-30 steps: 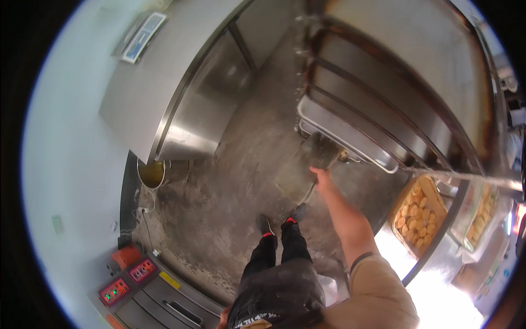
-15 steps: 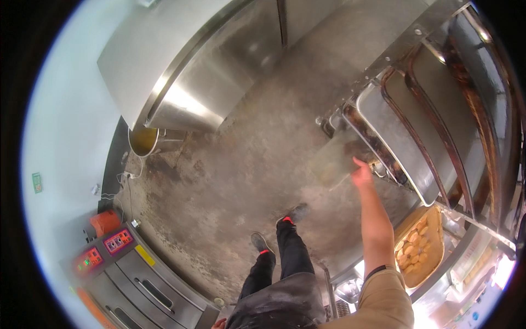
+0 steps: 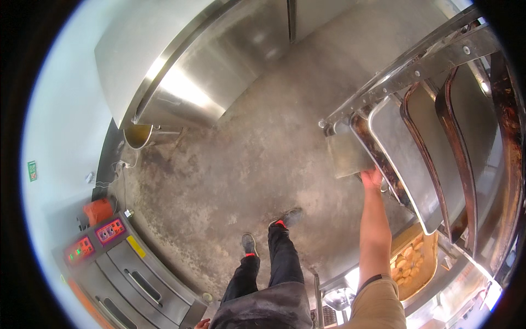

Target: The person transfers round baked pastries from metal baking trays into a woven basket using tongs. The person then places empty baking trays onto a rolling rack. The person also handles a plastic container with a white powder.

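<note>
My right hand (image 3: pixel 372 179) reaches forward to the lower part of a metal rack (image 3: pixel 416 73). Its fingers are closed at the near edge of a flat, pale grey-green rectangular tray (image 3: pixel 347 155). Part of that tray is hidden behind the rack's side and a browned runner. Above it, a large metal baking tray (image 3: pixel 402 159) sits in the rack, close to my right wrist. Only the fingertips of my left hand (image 3: pixel 203 324) show at the lower edge, beside my dark apron (image 3: pixel 263 310); whether they hold anything is hidden.
Below the rack at right, a lined tray (image 3: pixel 429 268) holds several pale dough pieces (image 3: pixel 406 264). A deck oven (image 3: pixel 148 282) with lit panels stands at lower left. A steel cabinet (image 3: pixel 219 71) and a metal pot (image 3: pixel 138 137) are at upper left. Stained floor (image 3: pixel 246 159) lies between.
The grey-green tray, blurred before, shows sharper and farther right, nearer the rack. My right hand has moved slightly right and down in the picture, to the rack's side. The view has shifted slightly.
</note>
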A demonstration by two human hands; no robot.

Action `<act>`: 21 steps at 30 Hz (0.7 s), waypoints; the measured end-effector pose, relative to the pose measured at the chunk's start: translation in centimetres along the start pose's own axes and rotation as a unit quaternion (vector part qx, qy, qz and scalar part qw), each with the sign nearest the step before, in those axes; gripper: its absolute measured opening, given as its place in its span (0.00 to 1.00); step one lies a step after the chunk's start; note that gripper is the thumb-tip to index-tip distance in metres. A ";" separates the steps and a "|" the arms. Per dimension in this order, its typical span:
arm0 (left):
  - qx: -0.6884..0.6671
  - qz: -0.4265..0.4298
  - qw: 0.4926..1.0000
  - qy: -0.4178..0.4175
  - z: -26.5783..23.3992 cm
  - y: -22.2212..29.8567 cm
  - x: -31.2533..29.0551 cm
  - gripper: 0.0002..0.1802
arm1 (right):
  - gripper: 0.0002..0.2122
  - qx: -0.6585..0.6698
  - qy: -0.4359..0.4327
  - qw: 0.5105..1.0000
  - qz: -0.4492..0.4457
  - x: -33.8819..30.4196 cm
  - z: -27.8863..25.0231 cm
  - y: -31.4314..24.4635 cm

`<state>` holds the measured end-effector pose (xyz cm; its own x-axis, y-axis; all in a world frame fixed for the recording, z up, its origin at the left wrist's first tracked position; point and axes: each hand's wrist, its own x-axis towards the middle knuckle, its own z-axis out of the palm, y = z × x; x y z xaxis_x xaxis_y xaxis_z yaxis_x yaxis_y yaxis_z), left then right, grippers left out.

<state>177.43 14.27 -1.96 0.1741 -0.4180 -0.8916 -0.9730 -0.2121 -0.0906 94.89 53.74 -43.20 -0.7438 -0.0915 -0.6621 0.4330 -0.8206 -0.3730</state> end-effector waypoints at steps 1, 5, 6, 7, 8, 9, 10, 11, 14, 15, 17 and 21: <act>0.003 0.003 1.000 0.005 -0.1 0.2 -0.2 0.21 | 0.20 0.016 -0.001 1.000 -0.011 0.0 0.2 0.0; -0.019 0.026 0.999 0.028 -0.4 1.4 0.2 0.20 | 0.18 0.145 -0.029 0.989 -0.031 -3.1 1.7 2.2; -0.008 0.035 0.999 0.027 -0.4 2.0 0.6 0.21 | 0.19 0.142 0.144 0.977 -0.070 -4.4 2.3 2.8; 0.011 0.001 1.000 0.029 -0.4 2.6 1.0 0.21 | 0.21 0.117 0.103 0.986 -0.051 -7.1 2.3 3.5; 0.001 0.052 0.998 0.021 -0.4 3.4 1.7 0.22 | 0.23 0.088 0.074 0.993 -0.036 -10.6 2.2 4.7; 0.009 0.027 0.999 0.018 -0.6 4.2 2.3 0.22 | 0.25 0.083 0.107 0.991 -0.012 -14.0 2.2 5.9; -0.002 0.047 0.998 0.031 -0.9 4.9 2.6 0.22 | 0.27 0.080 0.113 0.990 0.017 -17.4 2.1 7.5; 0.000 0.020 0.999 0.045 -1.1 5.8 3.1 0.21 | 0.29 0.042 0.151 0.987 0.046 -20.6 2.1 9.2; -0.004 0.065 0.997 0.048 -2.6 8.3 4.6 0.20 | 0.23 -0.134 0.187 0.951 0.205 -31.2 0.6 14.0; -0.012 0.055 0.997 0.049 -3.3 9.4 5.5 0.20 | 0.18 -0.160 0.163 0.937 0.264 -34.4 0.3 15.6; 0.000 0.079 0.996 0.045 -5.1 11.3 7.6 0.21 | 0.19 -0.211 0.166 0.909 0.320 -40.5 0.8 18.6; 0.082 0.232 0.968 0.054 -10.1 16.2 13.3 0.22 | 0.24 -0.254 0.122 0.910 0.305 -47.4 6.0 23.2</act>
<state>165.53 -3.68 -10.78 -0.2819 -0.5260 -0.8024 -0.9594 0.1600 0.2323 137.10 35.66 -16.53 -0.1775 -0.2650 -0.9478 0.9529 -0.2869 -0.0982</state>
